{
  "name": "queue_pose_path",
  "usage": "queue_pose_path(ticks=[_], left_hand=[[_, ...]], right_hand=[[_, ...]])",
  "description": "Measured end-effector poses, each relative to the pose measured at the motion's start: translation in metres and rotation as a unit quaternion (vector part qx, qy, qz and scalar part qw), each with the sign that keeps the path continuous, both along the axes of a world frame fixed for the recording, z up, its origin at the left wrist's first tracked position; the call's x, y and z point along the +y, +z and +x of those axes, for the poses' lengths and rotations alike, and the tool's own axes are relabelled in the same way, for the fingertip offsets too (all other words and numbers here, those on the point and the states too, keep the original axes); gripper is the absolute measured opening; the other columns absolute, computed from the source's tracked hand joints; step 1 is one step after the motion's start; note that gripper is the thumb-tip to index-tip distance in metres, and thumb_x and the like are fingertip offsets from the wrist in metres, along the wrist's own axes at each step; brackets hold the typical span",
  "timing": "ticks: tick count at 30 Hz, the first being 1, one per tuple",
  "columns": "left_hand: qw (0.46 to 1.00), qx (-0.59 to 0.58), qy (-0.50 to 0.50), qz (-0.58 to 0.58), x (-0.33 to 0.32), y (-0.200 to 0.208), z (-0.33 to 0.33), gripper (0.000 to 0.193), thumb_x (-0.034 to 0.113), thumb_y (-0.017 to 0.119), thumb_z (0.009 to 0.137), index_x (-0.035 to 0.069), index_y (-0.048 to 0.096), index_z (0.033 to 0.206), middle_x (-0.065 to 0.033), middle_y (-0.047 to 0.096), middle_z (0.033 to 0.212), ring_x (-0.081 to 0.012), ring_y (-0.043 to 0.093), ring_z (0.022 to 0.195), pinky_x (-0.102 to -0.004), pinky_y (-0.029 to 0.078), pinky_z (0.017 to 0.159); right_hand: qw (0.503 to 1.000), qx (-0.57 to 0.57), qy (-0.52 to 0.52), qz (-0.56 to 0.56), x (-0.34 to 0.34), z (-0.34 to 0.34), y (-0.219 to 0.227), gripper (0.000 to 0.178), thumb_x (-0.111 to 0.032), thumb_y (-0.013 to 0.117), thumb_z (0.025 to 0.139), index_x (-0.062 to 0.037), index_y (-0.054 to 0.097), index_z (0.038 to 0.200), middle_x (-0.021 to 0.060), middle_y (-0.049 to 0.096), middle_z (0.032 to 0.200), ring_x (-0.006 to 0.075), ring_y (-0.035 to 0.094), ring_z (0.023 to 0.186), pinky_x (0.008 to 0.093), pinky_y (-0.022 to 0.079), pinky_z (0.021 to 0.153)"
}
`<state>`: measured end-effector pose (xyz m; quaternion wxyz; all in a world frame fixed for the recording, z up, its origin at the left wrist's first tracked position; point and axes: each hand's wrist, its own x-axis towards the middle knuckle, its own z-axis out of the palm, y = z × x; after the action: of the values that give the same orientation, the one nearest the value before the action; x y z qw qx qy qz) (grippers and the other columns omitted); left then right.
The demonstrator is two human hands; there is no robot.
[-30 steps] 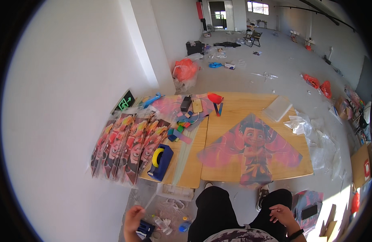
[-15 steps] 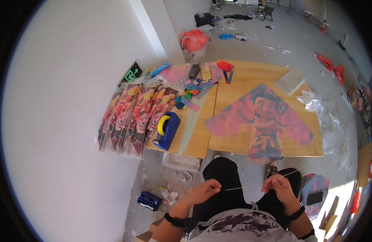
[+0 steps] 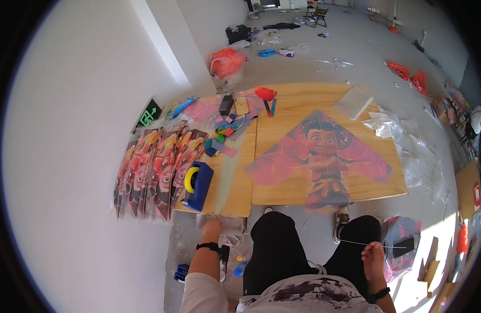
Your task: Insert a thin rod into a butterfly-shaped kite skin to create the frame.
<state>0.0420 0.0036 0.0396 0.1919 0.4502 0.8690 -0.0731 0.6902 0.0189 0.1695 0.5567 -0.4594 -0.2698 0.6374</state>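
Observation:
Pinched in my right hand is a thin white rod, held roughly level above my right knee. My left hand reaches down at the table's front edge, to a whitish box below it; its fingertips are hidden from view. A kite with a cartoon figure printed on it lies flat on the wooden table, its tail end hanging past the front edge. Left of the kite, a bundle of pale thin rods lies beside a blue tape dispenser holding yellow tape.
Several packed printed kites lean at the table's left side. A phone, a black box and coloured strips sit further back. Clear plastic wrap is on the right. Another blue dispenser stands on the floor.
My left hand has gone from in front of my lap, near the rod's end, out to the left and forward to the box. My right hand, still holding the rod, has shifted slightly right and down.

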Motion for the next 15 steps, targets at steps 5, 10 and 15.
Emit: queue_pose_path(ticks=[5,10,15], left_hand=[[0.998,-0.023,0.056,-0.016,0.013,0.000,-0.001,0.024,0.017,0.064,0.091,0.022,0.077,0.111,-0.0081,0.072,0.123,-0.0306,0.069,0.114,-0.0428,0.057,0.093],[0.998,-0.014,0.053,-0.025,0.031,0.004,0.017,0.014,0.017,0.071,0.085,0.022,0.077,0.097,-0.0080,0.074,0.118,-0.0289,0.070,0.113,-0.0417,0.057,0.091],[0.997,-0.004,0.059,-0.051,0.011,-0.015,-0.008,0.022,0.024,0.071,0.087,0.016,0.077,0.107,-0.0118,0.073,0.119,-0.0291,0.071,0.111,-0.0428,0.058,0.089]], right_hand=[[1.000,0.012,-0.003,-0.025,0.007,0.002,-0.005,0.024,-0.029,0.047,0.111,-0.0087,0.059,0.109,0.0057,0.068,0.092,0.0159,0.068,0.078,0.0269,0.054,0.063],[0.999,0.010,-0.023,-0.027,0.007,0.013,-0.006,0.024,-0.027,0.047,0.111,-0.0075,0.060,0.108,0.0078,0.070,0.092,0.0171,0.069,0.077,0.0271,0.056,0.061],[0.998,0.036,0.011,-0.052,0.010,0.007,-0.016,0.026,-0.028,0.047,0.111,-0.0060,0.061,0.108,0.0100,0.071,0.092,0.0190,0.071,0.076,0.0279,0.058,0.061]])
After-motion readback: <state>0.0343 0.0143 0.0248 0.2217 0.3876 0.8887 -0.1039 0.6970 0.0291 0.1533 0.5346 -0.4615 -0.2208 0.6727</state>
